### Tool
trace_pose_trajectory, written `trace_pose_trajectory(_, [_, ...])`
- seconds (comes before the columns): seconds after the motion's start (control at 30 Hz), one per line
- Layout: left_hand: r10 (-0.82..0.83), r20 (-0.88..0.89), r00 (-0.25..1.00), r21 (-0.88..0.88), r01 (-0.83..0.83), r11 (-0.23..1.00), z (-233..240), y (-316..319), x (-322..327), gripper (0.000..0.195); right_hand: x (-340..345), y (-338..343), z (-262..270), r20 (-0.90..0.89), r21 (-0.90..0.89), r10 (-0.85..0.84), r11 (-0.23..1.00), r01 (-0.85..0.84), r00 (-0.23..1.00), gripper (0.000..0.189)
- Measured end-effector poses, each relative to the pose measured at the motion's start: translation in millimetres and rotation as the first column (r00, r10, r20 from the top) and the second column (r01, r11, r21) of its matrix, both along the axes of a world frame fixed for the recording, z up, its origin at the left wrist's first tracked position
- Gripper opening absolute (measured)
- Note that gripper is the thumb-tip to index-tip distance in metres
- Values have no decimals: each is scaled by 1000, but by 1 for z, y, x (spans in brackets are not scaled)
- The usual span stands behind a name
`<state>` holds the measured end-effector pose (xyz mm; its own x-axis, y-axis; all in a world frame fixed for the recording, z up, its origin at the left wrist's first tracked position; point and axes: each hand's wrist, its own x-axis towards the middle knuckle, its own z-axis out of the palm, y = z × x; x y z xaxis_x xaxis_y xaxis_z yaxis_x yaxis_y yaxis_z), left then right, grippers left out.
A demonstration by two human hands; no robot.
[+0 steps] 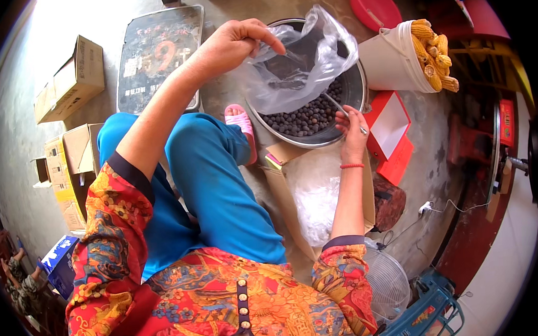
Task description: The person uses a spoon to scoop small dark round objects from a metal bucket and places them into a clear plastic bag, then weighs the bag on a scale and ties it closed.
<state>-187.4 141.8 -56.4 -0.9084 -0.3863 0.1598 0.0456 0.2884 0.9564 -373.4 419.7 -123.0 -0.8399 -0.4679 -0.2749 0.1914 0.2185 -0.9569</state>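
A clear plastic bag (288, 93) spreads over a round metal basin (363, 80). My left hand (243, 40) pinches its rim at the left, index finger stretched over the bag's mouth. Dark round balls (300, 119), perhaps nuts or seeds, lie in the basin. Between the fingers of my right hand (354, 130) is a thin metal utensil (337, 104), probably a spoon; its far end is hidden behind the bag. Below the right forearm stands an open cardboard box (279, 199) holding a heap of clear plastic bags (315, 202).
A white bucket of corn cobs (388, 57), a red basin (374, 5) and a red box (389, 126) stand right of the metal basin. Left are a low dark table (156, 56) and cardboard boxes (74, 82). A fan (386, 280) is lower right; another person (24, 282) is lower left.
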Motion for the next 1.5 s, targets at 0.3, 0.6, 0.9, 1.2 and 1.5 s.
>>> trace_pose_trajectory(0.3, [34,189,981,-457,57,888,-14,55,-8,50,-17,12,55,-108,-57,-40,998,34,993,22])
trace_pose_trajectory(0.6, [100,396,913,-536,141,833,-17,82,-45,69,3,0,149,-225,-158,50,984,-87,973,28])
trace_pose_trajectory(0.9, [12,560,829,-400,257,880,-71,101,-75,44,33,-1,144,-48,-145,141,978,-146,989,27])
trace_pose_trajectory(1.2, [86,443,893,-311,63,948,-73,88,-68,42,33,16,103,30,45,137,989,-138,990,22])
trace_pose_trajectory(1.5, [-41,472,881,-273,190,943,-85,86,-71,67,35,15,101,-35,106,266,959,-261,963,21])
